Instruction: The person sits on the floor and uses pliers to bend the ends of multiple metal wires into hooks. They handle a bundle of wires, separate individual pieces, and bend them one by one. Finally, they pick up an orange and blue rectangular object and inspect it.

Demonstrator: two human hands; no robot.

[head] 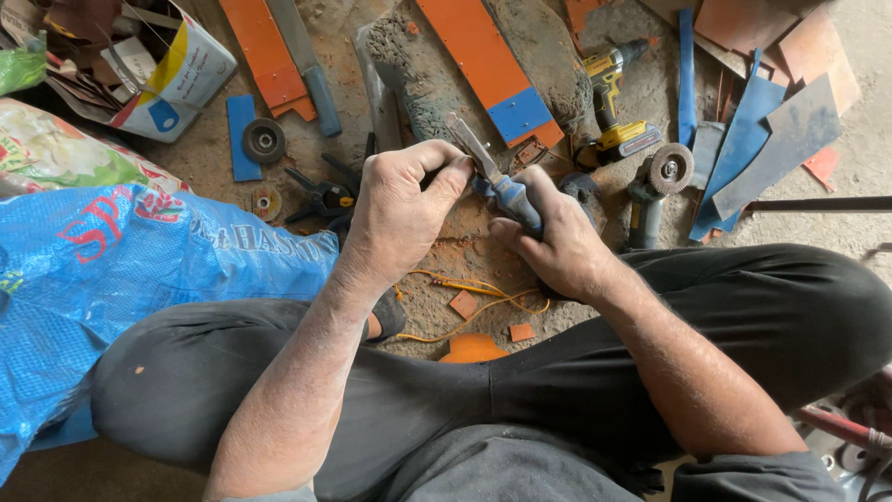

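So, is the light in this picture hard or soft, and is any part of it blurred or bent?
Head view: the light is soft and even, with weak shadows under the left hand and right hand; no glare shows. The file they hold is sharp, as is the yellow drill. The wide lens bends the edges, so the blue sack looks stretched.

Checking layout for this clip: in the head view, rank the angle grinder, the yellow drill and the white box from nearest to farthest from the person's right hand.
From the right hand:
1. Angle grinder, just to its right on the floor.
2. Yellow drill, beyond it, toward the top.
3. White box, far across at top left.
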